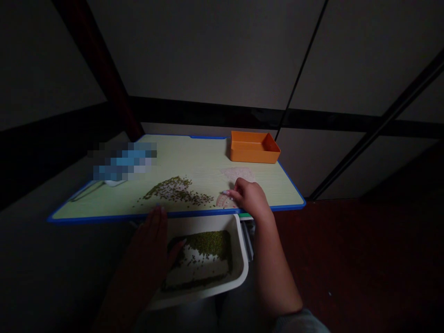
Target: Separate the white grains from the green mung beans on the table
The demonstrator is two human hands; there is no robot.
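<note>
Small green beans (176, 189) lie scattered in a loose pile on the pale, blue-edged tabletop (194, 159). To their right, my right hand (250, 195) rests low over the surface beside a reddish printed patch. Its fingers are curled and pinched together; whatever is between them is hidden or too small to name. My left hand (152, 243) is at the near table edge, fingers stretched out and thumb apart, over the left side of a white tub (242, 263). More green beans (213, 243) lie inside that tub, just below the edge.
An orange open box (255, 155) stands at the table's back right. On the left is a blurred-out blue object (126, 159). Pale cabinet panels (208, 55) rise behind the table, and a dark reddish floor (340, 259) shows on the right.
</note>
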